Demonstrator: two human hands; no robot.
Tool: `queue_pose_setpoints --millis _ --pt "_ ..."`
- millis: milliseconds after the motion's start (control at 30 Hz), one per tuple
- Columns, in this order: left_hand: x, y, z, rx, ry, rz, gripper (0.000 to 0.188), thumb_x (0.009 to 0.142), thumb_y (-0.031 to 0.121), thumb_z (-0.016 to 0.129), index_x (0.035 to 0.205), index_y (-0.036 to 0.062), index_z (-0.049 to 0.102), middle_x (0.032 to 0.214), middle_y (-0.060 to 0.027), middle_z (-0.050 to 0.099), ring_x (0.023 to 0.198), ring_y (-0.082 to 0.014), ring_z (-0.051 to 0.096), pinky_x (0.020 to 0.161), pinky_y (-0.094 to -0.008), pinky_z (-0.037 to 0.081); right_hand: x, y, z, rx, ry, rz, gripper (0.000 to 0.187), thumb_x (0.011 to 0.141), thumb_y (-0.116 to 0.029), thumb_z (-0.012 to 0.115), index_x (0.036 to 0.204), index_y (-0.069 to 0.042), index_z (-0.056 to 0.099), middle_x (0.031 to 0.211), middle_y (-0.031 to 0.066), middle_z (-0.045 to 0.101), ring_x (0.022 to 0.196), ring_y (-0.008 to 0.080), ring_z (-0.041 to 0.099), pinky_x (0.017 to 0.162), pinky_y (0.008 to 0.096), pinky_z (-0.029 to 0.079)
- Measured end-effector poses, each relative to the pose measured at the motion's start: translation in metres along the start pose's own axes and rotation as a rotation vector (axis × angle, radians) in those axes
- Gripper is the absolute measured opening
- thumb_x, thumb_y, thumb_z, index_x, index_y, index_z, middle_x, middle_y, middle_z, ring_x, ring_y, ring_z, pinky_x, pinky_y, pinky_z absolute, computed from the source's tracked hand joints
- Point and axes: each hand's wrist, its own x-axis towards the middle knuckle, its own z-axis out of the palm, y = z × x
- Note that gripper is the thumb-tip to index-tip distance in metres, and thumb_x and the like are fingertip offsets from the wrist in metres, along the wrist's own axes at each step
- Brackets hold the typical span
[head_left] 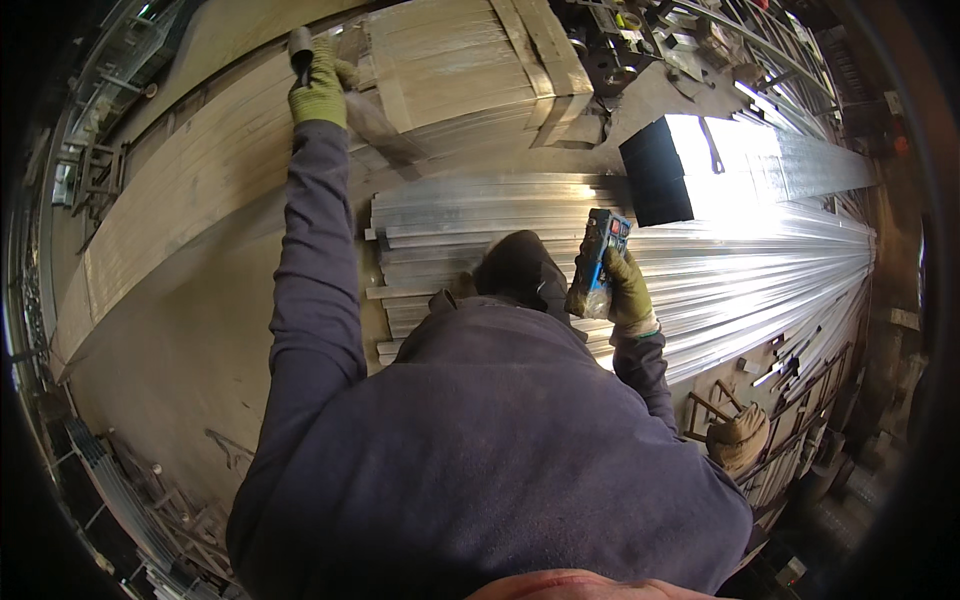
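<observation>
My left hand [322, 90], in a yellow-green glove, is stretched out far ahead at the left. Its fingers are closed around a dark, rounded piece [300, 52] whose kind I cannot make out, above the edge of a long pale wrapped pack [190, 170]. A blurred strip hangs beside this hand. In my gloved right hand [630, 292] is a blue and black handheld remote control [603, 250] with a red part on its face and clear plastic about its lower end. Below it lie long shiny metal profiles [480, 215], in front of my body.
A wide wrapped pack [450, 65] stands ahead, with boards across it. At the right, a dark-ended bundle of metal profiles [655, 175] rests on the others. Machinery [615, 45] stands at the back. A stuffed sack [738, 440] sits by a metal frame at lower right.
</observation>
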Motion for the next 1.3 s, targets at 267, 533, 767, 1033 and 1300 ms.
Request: queue_pose_setpoints --millis 267,533,767,1033,1300 --pt "0.118 -0.045 0.031 -0.113 0.148 -0.136 0.038 0.101 0.036 0.060 0.106 -0.0011 0.062 0.093 -0.0095 0.072 0.067 -0.0214 0.064 0.061 -0.0325 0.050 0.114 -0.016 -0.001 0.016 0.007 0.016 0.045 0.099 -0.031 0.071 0.131 -0.003 0.058 0.110 0.0107 0.072 0.093 0.0216 0.073 0.080 0.0375 0.063" --pt "0.252 -0.143 0.046 1.072 0.206 0.350 0.036 0.105 0.020 0.056 0.131 -0.0051 0.059 0.106 -0.0107 0.074 0.080 -0.0218 0.072 0.066 -0.0316 0.056 0.235 -0.059 0.008 0.015 0.023 0.022 0.048 0.097 -0.033 0.074 0.132 -0.006 0.058 0.110 0.0099 0.071 0.096 0.0217 0.071 0.081 0.0398 0.062" --pt "0.335 -0.134 0.097 0.116 0.130 -0.180 0.042 0.101 0.038 0.059 0.113 -0.0011 0.071 0.091 -0.0166 0.075 0.081 -0.0317 0.072 0.070 -0.0417 0.054 0.313 -0.112 0.035 -0.108 0.029 0.010 0.049 0.102 -0.039 0.065 0.133 -0.003 0.057 0.117 0.0098 0.070 0.098 0.0197 0.070 0.084 0.0370 0.059" --pt "0.438 -0.180 0.160 0.070 0.315 -0.113 0.041 0.095 0.036 0.064 0.097 -0.0036 0.074 0.086 -0.0282 0.071 0.084 -0.0430 0.071 0.072 -0.0440 0.054 0.436 -0.116 0.052 -0.046 0.093 0.012 0.047 0.097 -0.040 0.072 0.129 -0.008 0.061 0.109 0.0060 0.070 0.098 0.0205 0.069 0.083 0.0361 0.058" --pt "0.486 -0.174 0.186 0.060 0.238 -0.063 0.035 0.096 0.033 0.068 0.096 -0.0022 0.073 0.078 -0.0162 0.072 0.069 -0.0230 0.069 0.065 -0.0362 0.053 0.596 -0.108 0.095 -0.115 0.118 0.017 0.059 0.094 -0.051 0.072 0.131 -0.007 0.061 0.109 0.0086 0.070 0.096 0.0220 0.067 0.083 0.0363 0.057"
